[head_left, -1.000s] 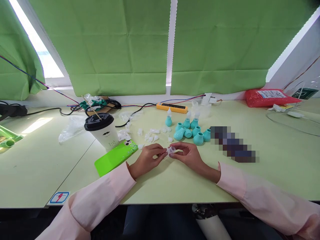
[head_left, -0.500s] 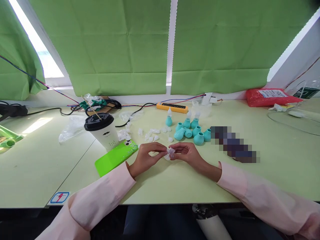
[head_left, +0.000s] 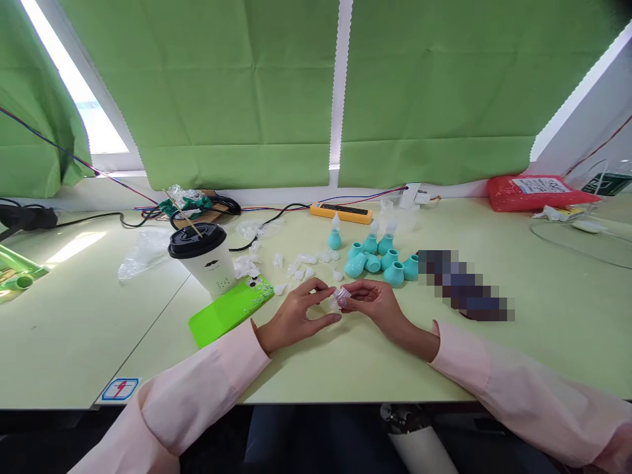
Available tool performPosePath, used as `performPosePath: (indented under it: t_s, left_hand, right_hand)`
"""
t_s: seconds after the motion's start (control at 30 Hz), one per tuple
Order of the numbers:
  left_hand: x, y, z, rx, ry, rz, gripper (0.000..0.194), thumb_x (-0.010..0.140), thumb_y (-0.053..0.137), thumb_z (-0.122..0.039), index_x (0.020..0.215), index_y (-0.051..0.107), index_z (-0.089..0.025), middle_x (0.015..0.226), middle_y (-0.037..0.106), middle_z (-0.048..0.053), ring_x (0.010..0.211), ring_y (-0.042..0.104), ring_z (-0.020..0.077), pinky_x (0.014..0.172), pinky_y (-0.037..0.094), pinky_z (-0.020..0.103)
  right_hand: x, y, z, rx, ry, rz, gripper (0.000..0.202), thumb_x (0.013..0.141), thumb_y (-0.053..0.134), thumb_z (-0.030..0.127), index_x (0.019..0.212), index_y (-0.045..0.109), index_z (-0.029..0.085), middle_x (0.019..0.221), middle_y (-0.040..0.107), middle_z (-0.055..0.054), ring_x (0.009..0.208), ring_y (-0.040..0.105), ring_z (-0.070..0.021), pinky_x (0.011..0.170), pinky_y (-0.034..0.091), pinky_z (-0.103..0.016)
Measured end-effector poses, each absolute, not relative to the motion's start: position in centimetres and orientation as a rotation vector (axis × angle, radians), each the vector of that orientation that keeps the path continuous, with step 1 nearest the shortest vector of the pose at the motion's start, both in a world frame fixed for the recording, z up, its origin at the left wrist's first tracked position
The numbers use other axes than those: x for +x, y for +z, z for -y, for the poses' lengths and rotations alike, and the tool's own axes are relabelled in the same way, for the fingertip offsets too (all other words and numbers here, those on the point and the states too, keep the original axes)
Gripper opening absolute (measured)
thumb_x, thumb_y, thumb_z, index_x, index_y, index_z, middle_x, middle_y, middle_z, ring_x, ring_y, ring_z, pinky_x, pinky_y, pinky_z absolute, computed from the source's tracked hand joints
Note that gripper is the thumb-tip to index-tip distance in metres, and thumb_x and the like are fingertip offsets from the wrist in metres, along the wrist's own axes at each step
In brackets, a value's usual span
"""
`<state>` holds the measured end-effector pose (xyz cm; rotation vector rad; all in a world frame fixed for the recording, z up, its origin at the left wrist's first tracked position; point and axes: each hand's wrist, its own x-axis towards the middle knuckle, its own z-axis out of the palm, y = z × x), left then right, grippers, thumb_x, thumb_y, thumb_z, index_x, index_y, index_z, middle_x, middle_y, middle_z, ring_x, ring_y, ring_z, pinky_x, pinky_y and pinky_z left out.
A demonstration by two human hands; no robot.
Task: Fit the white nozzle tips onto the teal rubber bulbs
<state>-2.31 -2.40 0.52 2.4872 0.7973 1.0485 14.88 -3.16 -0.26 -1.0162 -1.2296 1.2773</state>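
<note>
Between the thumb and fingers of my right hand [head_left: 378,304] is a small clear plastic piece [head_left: 340,299], held just above the table. My left hand [head_left: 303,315] has its thumb and index finger spread apart; the index fingertip is at the piece's left side, and whether it touches I cannot tell. Beyond my hands lie several turquoise squeeze bulbs [head_left: 394,274], some upright with white tips, such as the one with a nozzle [head_left: 334,238]. Loose clear and white small parts [head_left: 307,259] are scattered left of the bulbs.
By my left forearm lies a green phone [head_left: 230,313], with a lidded paper cup [head_left: 213,266] behind it. A yellow power strip [head_left: 340,212] and a red package [head_left: 538,192] stand along the back. To the right is a blurred-out dark object [head_left: 464,286]. Cables run along the wall.
My left thumb and index finger have parted from the clear piece and spread open. My right hand still holds it, now turned so more of its side shows.
</note>
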Motion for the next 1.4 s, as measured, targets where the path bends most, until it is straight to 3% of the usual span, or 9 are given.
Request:
performPosePath:
  t_s: [0.23, 0.47, 0.93, 1.13, 1.4]
  left_hand:
    - [-1.7, 0.2, 2.6, 2.47, 1.23, -0.812, 0.026, 0.068, 0.057, -0.021, 0.093, 0.054, -0.014, 0.085, 0.054, 0.005, 0.074, 0.052, 0.0115, 0.063, 0.047, 0.023]
    - [-1.8, -0.1, 2.7, 2.534, 1.156, -0.873, 0.029, 0.071, 0.055, -0.028, 0.097, 0.052, -0.014, 0.087, 0.055, 0.008, 0.077, 0.052, 0.0134, 0.064, 0.047, 0.026]
    - [-2.1, 0.1, 2.9, 3.011, 1.324, -0.73, 0.017, 0.068, 0.053, -0.02, 0.083, 0.057, -0.012, 0.064, 0.058, 0.006, 0.056, 0.05, 0.0126, 0.045, 0.039, 0.023]
    - [-2.1, 0.1, 2.8, 2.815, 1.412, -0.805, 0.028, 0.069, 0.056, -0.023, 0.096, 0.051, -0.015, 0.077, 0.061, 0.006, 0.067, 0.054, 0.0136, 0.056, 0.046, 0.026]
    - [-1.6, 0.5, 2.9, 2.573, 1.492, -0.723, 0.019, 0.067, 0.059, -0.018, 0.086, 0.055, -0.015, 0.072, 0.061, 0.005, 0.064, 0.054, 0.012, 0.055, 0.046, 0.025]
  right_hand:
    - [14.7, 0.0, 3.1, -0.98, 1.329, 1.274, 0.027, 0.047, 0.073, 0.019, 0.071, 0.061, 0.016, 0.069, 0.065, -0.001, 0.066, 0.061, -0.015, 0.064, 0.051, -0.03]
    - [14.8, -0.4, 3.1, -0.935, 1.321, 1.319, 0.025, 0.047, 0.073, 0.016, 0.069, 0.06, 0.016, 0.069, 0.066, -0.001, 0.067, 0.061, -0.0151, 0.064, 0.049, -0.028]
    - [14.6, -1.2, 3.2, -0.933, 1.404, 1.357, 0.023, 0.046, 0.073, 0.022, 0.065, 0.063, 0.014, 0.064, 0.066, -0.002, 0.06, 0.062, -0.0149, 0.061, 0.051, -0.03]
    - [14.8, -0.6, 3.2, -0.932, 1.355, 1.333, 0.026, 0.047, 0.073, 0.024, 0.07, 0.062, 0.015, 0.069, 0.066, -0.003, 0.062, 0.062, -0.0158, 0.065, 0.051, -0.032]
    - [14.9, -0.7, 3.0, -0.923, 1.302, 1.333, 0.027, 0.045, 0.074, 0.023, 0.068, 0.062, 0.016, 0.072, 0.066, -0.003, 0.069, 0.061, -0.0166, 0.067, 0.049, -0.032]
